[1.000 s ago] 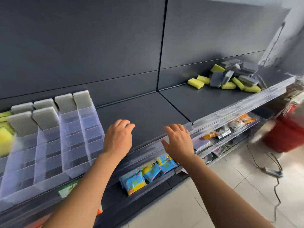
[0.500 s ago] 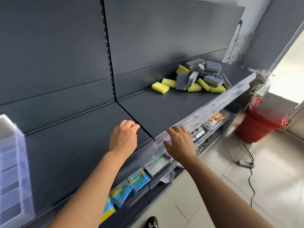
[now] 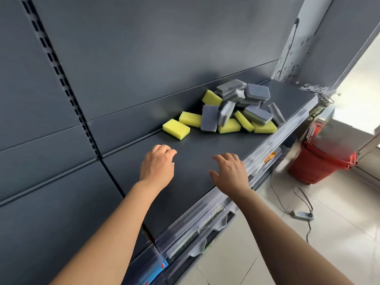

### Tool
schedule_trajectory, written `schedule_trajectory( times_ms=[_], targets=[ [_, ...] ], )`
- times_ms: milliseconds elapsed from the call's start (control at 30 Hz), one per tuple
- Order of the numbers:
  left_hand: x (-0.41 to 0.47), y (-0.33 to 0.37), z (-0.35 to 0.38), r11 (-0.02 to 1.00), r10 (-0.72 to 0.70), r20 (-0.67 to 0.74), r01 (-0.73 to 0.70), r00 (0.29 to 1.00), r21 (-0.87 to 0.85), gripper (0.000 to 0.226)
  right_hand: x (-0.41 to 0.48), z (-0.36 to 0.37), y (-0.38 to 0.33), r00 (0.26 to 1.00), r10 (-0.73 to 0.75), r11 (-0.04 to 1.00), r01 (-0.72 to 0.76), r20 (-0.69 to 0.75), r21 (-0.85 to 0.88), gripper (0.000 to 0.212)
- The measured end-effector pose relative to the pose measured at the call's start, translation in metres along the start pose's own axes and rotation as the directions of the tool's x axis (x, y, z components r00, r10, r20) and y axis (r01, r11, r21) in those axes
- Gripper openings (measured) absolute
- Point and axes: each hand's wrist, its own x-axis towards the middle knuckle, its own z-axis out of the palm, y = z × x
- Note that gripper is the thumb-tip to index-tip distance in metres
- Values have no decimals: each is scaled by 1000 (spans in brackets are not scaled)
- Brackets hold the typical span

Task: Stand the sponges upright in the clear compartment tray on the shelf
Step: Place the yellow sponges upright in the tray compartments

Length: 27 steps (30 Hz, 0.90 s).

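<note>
Over the shelf (image 3: 205, 161), found left hand (image 3: 157, 165) and right hand (image 3: 229, 171) relaxed, holding nothing; noted sponges (image 3: 226, 112) heaped ahead, tray out of view; recommended pinching nearest yellow sponge (image 3: 176, 129) by its long edges

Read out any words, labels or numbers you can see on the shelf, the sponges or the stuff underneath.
Nothing here is legible.
Sponges: no print shows.
Orange tag under the shelf: too blurred to read.
Blue packet at the bottom edge: too blurred to read.
</note>
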Motion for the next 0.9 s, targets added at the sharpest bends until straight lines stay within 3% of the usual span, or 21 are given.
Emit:
schedule_trajectory(
  times_ms=[233,433,533,600,667,800,900],
  targets=[
    [79,9,33,993,-106,69,103,992,50,40,81,11,44,999,30,999,-30,14,25,44],
    [99,2,51,972,-231,150,222,961,76,61,115,16,61,998,30,998,-33,56,57,53],
    [98,-1,52,972,-228,114,218,967,91,49,123,16,60,998,3,997,-8,66,77,49],
    [157,32,84,937,-342,16,340,939,74,32,198,22,113,992,-94,994,89,85,62,41],
    [156,39,76,931,-364,-35,365,931,11,25,201,20,110,995,-83,996,82,55,23,34],
    [152,36,80,898,-437,16,437,900,-54,32,198,21,101,979,-130,991,134,159,-14,53],
    [154,31,75,847,-531,111,531,840,34,55,204,18,100,959,-152,988,144,240,51,66]
  ],
)
